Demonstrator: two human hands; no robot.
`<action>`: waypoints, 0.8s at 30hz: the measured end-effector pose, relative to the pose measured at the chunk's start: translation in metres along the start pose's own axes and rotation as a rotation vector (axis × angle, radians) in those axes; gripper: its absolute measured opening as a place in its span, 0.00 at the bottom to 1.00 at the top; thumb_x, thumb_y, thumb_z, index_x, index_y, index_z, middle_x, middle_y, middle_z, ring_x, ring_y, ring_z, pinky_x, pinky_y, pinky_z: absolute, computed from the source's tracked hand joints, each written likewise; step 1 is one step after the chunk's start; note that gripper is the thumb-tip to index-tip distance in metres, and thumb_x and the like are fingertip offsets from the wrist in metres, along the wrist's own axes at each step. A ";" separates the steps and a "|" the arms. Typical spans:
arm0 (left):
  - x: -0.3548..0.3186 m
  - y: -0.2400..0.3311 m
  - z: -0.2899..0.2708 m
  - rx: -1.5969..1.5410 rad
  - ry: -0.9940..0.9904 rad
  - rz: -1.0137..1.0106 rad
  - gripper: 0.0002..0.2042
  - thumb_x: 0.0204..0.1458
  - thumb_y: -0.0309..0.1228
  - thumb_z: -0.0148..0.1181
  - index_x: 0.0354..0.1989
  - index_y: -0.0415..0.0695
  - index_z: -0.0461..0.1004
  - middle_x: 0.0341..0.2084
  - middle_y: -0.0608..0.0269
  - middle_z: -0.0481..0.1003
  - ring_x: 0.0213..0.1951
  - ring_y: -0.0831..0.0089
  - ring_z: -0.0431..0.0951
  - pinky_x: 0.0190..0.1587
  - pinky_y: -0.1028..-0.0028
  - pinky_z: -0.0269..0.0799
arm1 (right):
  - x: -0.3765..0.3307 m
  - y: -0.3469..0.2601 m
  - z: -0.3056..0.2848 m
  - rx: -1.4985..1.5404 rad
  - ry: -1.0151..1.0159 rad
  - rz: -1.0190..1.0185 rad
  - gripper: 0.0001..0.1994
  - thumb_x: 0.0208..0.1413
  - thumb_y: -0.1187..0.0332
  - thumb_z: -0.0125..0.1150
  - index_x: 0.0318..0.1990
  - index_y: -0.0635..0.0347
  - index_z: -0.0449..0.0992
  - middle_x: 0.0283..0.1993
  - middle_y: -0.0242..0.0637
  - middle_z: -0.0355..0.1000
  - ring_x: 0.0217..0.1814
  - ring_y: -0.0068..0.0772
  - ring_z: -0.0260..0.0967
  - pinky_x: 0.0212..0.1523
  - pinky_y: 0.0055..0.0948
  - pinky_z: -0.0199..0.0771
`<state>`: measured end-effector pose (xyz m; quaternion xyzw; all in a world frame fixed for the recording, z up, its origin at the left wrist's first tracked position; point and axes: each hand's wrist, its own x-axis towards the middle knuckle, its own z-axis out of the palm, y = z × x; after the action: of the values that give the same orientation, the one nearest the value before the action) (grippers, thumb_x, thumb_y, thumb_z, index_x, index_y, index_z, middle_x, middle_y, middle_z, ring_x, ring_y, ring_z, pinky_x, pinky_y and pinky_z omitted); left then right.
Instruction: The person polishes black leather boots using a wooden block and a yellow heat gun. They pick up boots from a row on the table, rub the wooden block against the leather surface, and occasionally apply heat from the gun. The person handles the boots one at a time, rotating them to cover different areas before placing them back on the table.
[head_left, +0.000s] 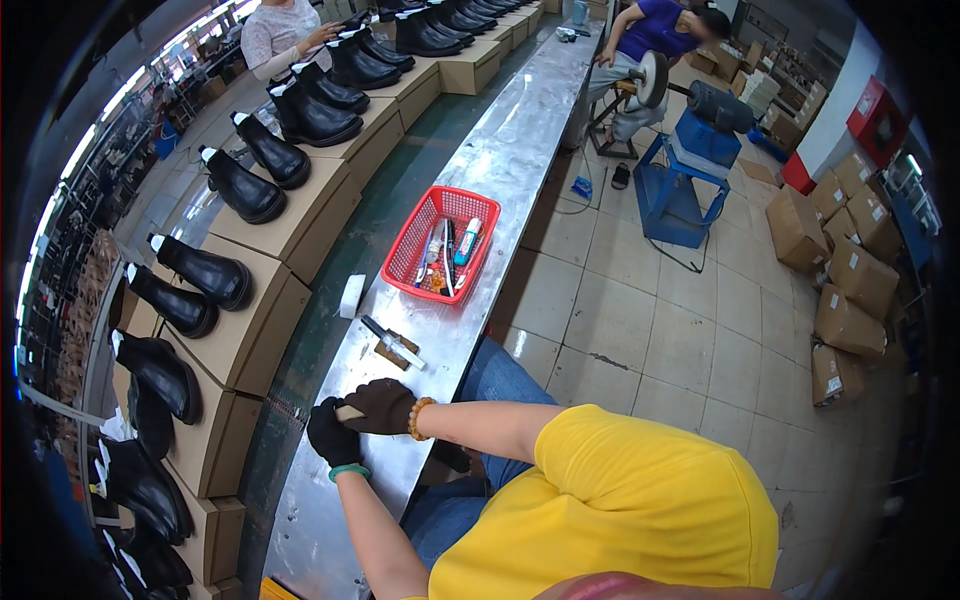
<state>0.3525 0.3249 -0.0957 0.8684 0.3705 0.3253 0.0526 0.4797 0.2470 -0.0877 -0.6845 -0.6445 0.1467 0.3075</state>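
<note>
Over the metal bench [300, 520], my left hand [334, 434] in a black glove and my right hand [383, 407] in a dark brown glove meet, both with curled fingers. A small tan patch [348, 412] shows between them; whether it is a held thing or bare fingertips I cannot make out. Just beyond my right hand, a pen-like tool with a dark end and a white end [392, 342] lies across a small brown block [398, 352]. Nearby, a white roll or strip [352, 296] rests at the bench's left edge.
A red plastic basket [392, 262] with pens and a small bottle stands farther along the bench. To the left, black ankle boots [240, 187] stand on cardboard boxes [232, 350] in a curving row. A blue grinding machine [672, 205], a seated co-worker [655, 30] and stacked cartons [850, 310] are right.
</note>
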 end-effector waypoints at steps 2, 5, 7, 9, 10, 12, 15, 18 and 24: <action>0.000 -0.001 -0.001 0.004 -0.006 0.010 0.06 0.37 0.30 0.62 0.27 0.50 0.77 0.21 0.59 0.73 0.27 0.60 0.75 0.30 0.66 0.69 | 0.000 -0.001 -0.001 -0.005 -0.009 0.005 0.22 0.52 0.44 0.49 0.38 0.53 0.75 0.35 0.43 0.73 0.38 0.46 0.71 0.42 0.43 0.69; -0.001 -0.001 -0.002 0.018 -0.011 0.004 0.06 0.38 0.30 0.62 0.27 0.50 0.76 0.21 0.58 0.72 0.26 0.60 0.75 0.30 0.65 0.69 | 0.000 -0.006 -0.005 -0.014 -0.034 0.011 0.22 0.52 0.44 0.49 0.38 0.53 0.75 0.34 0.43 0.73 0.38 0.46 0.71 0.42 0.43 0.69; -0.002 -0.002 -0.002 0.009 -0.001 0.002 0.06 0.38 0.30 0.62 0.27 0.50 0.76 0.21 0.58 0.72 0.26 0.60 0.75 0.30 0.65 0.69 | -0.001 -0.008 -0.007 -0.012 -0.039 0.010 0.22 0.52 0.44 0.49 0.37 0.53 0.75 0.34 0.43 0.73 0.38 0.46 0.71 0.42 0.43 0.69; -0.003 -0.003 -0.002 -0.002 0.003 0.003 0.06 0.38 0.30 0.62 0.27 0.50 0.76 0.20 0.58 0.72 0.26 0.60 0.75 0.29 0.65 0.69 | 0.000 -0.008 -0.004 -0.016 -0.031 0.009 0.22 0.52 0.44 0.49 0.37 0.53 0.75 0.34 0.43 0.73 0.37 0.46 0.71 0.42 0.43 0.69; -0.003 -0.003 -0.003 -0.009 0.002 0.006 0.06 0.38 0.30 0.62 0.27 0.50 0.76 0.20 0.58 0.72 0.26 0.60 0.75 0.29 0.65 0.69 | 0.000 -0.007 -0.003 -0.018 -0.028 0.008 0.22 0.52 0.44 0.49 0.37 0.53 0.75 0.34 0.43 0.73 0.37 0.47 0.71 0.41 0.43 0.69; -0.003 -0.004 -0.003 -0.005 0.002 0.008 0.06 0.37 0.30 0.62 0.27 0.50 0.76 0.20 0.58 0.72 0.26 0.60 0.75 0.29 0.65 0.69 | -0.001 -0.007 -0.001 -0.017 -0.009 -0.002 0.22 0.52 0.44 0.49 0.37 0.53 0.75 0.34 0.44 0.73 0.37 0.47 0.72 0.41 0.43 0.69; -0.004 -0.005 -0.004 0.018 0.001 0.004 0.05 0.38 0.30 0.62 0.26 0.50 0.76 0.20 0.58 0.72 0.26 0.60 0.75 0.29 0.65 0.69 | -0.001 -0.008 0.001 -0.010 -0.012 -0.002 0.21 0.52 0.44 0.49 0.37 0.53 0.75 0.33 0.44 0.73 0.37 0.47 0.72 0.41 0.43 0.70; -0.005 -0.006 -0.004 0.016 0.001 0.006 0.05 0.38 0.30 0.62 0.26 0.50 0.76 0.20 0.58 0.73 0.26 0.60 0.75 0.29 0.65 0.69 | -0.001 -0.010 0.001 -0.007 -0.018 0.004 0.21 0.52 0.45 0.49 0.36 0.53 0.75 0.33 0.44 0.73 0.37 0.47 0.72 0.41 0.43 0.70; -0.007 -0.010 -0.005 -0.002 0.019 0.024 0.05 0.38 0.31 0.62 0.26 0.50 0.77 0.20 0.58 0.73 0.26 0.60 0.75 0.29 0.65 0.69 | -0.002 -0.012 0.003 0.000 -0.007 0.004 0.21 0.52 0.45 0.50 0.36 0.53 0.76 0.33 0.43 0.73 0.37 0.46 0.72 0.42 0.43 0.69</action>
<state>0.3401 0.3264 -0.0990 0.8696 0.3603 0.3346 0.0458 0.4683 0.2456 -0.0829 -0.6852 -0.6443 0.1495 0.3049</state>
